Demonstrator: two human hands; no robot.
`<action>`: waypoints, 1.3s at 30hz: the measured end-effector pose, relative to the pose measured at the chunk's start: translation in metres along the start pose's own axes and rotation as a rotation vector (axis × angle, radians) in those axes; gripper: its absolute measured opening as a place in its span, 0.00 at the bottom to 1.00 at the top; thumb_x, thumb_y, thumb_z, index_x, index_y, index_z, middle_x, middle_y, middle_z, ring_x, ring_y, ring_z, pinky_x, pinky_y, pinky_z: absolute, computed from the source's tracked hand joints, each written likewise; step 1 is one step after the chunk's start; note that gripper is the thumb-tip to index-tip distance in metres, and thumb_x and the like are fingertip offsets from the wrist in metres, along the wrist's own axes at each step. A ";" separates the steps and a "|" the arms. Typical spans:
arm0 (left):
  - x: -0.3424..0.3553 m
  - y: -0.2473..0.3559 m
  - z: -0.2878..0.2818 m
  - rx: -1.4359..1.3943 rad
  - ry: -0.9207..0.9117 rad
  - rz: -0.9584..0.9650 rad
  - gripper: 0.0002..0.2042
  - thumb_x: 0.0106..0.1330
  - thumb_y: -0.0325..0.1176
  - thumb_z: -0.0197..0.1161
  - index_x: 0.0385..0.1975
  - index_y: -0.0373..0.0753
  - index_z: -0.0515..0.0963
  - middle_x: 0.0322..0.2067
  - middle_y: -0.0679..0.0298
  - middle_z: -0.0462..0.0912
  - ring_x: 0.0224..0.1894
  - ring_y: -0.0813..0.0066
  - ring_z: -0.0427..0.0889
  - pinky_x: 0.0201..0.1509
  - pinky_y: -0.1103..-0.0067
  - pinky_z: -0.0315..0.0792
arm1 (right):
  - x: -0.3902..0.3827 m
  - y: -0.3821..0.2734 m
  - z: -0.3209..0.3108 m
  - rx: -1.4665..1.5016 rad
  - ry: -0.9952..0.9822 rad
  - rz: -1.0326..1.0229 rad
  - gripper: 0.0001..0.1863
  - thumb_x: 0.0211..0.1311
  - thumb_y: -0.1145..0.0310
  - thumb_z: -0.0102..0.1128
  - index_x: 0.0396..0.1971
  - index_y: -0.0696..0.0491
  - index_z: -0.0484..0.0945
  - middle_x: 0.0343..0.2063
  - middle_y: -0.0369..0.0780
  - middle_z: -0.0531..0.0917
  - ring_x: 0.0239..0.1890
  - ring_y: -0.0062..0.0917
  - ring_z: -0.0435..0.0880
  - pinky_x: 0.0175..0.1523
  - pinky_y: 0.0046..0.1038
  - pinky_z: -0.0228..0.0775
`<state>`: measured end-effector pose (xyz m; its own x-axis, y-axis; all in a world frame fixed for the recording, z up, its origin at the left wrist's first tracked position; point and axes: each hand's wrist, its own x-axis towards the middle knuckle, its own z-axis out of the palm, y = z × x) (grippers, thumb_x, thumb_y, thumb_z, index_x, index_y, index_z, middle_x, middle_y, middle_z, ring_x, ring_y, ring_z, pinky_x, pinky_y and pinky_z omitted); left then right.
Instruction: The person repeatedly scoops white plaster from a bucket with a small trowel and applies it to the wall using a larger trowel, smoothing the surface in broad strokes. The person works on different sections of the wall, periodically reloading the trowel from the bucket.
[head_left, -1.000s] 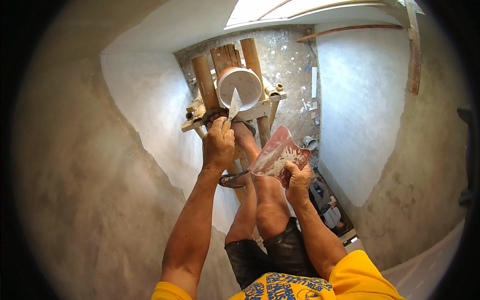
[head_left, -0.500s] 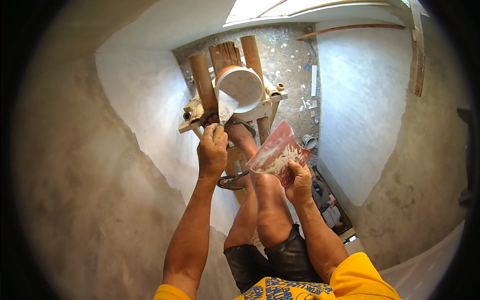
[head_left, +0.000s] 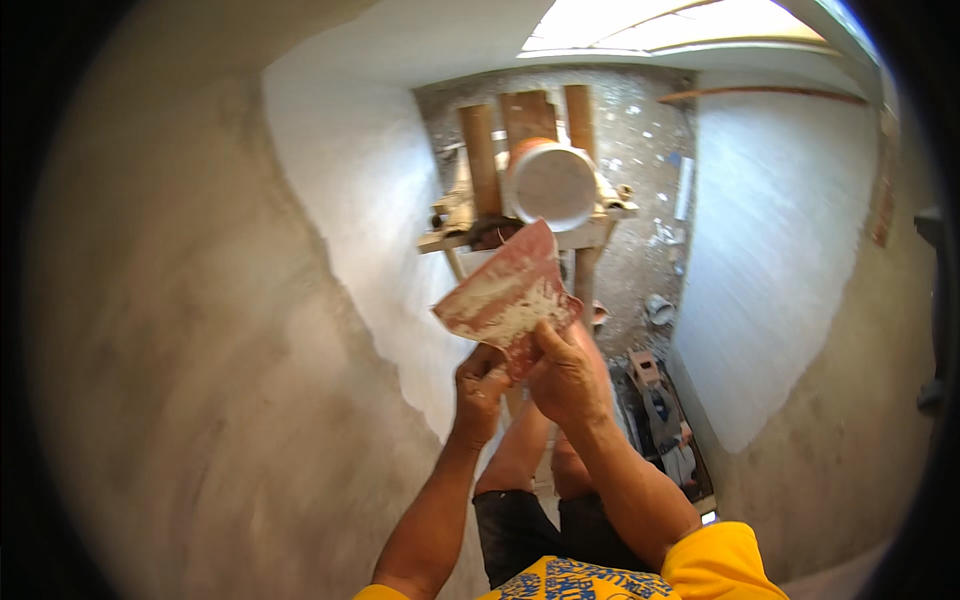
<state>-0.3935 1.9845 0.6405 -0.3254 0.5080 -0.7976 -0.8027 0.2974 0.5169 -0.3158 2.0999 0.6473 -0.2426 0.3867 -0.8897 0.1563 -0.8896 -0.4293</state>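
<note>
A red, roughly triangular plastic spreader (head_left: 505, 292) smeared with pale plaster is held up before me. My right hand (head_left: 572, 380) grips it at its narrow lower end, thumb on the face. Close against that end is my left hand (head_left: 480, 395), its fingers curled partly behind the spreader. The putty knife it held a moment earlier is hidden from view there. Beyond the spreader's tip stands a round bucket (head_left: 553, 186) with a white rim and pale material inside, on a wooden scaffold.
Upright planks (head_left: 480, 160) rise behind the bucket on the scaffold (head_left: 590, 236). A partly white-coated wall (head_left: 360, 230) lies left, another (head_left: 775, 240) right. Far below, the littered floor (head_left: 640, 150) holds a small pail (head_left: 659, 310) and a crate of items (head_left: 665, 425).
My left hand has drawn back from the bucket to the spreader, and the putty knife has gone out of sight. My right hand has brought the spreader left. The view has shifted.
</note>
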 end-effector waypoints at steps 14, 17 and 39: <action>0.015 0.007 -0.017 0.231 0.078 0.019 0.16 0.75 0.22 0.50 0.55 0.37 0.82 0.42 0.67 0.79 0.36 0.85 0.77 0.40 0.85 0.75 | 0.072 0.004 -0.086 0.737 0.028 -0.159 0.16 0.79 0.61 0.50 0.58 0.51 0.75 0.54 0.38 0.84 0.56 0.28 0.81 0.60 0.39 0.71; 0.045 0.005 -0.016 0.375 0.094 0.111 0.15 0.74 0.22 0.49 0.53 0.35 0.82 0.40 0.66 0.78 0.35 0.82 0.78 0.40 0.83 0.76 | 0.144 -0.022 -0.122 0.640 0.122 -0.261 0.15 0.79 0.64 0.49 0.58 0.54 0.74 0.53 0.39 0.84 0.54 0.29 0.82 0.61 0.37 0.72; 0.193 -0.012 0.007 0.802 0.148 0.452 0.19 0.70 0.20 0.48 0.57 0.35 0.79 0.47 0.53 0.80 0.51 0.61 0.80 0.58 0.69 0.75 | 0.221 0.017 -0.124 0.911 0.174 -0.102 0.18 0.75 0.59 0.52 0.57 0.53 0.75 0.50 0.42 0.85 0.51 0.36 0.84 0.61 0.42 0.71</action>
<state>-0.4429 2.0849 0.4825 -0.6275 0.6195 -0.4716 -0.0176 0.5943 0.8041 -0.2476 2.2002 0.4241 -0.0555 0.4394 -0.8966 -0.6875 -0.6680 -0.2848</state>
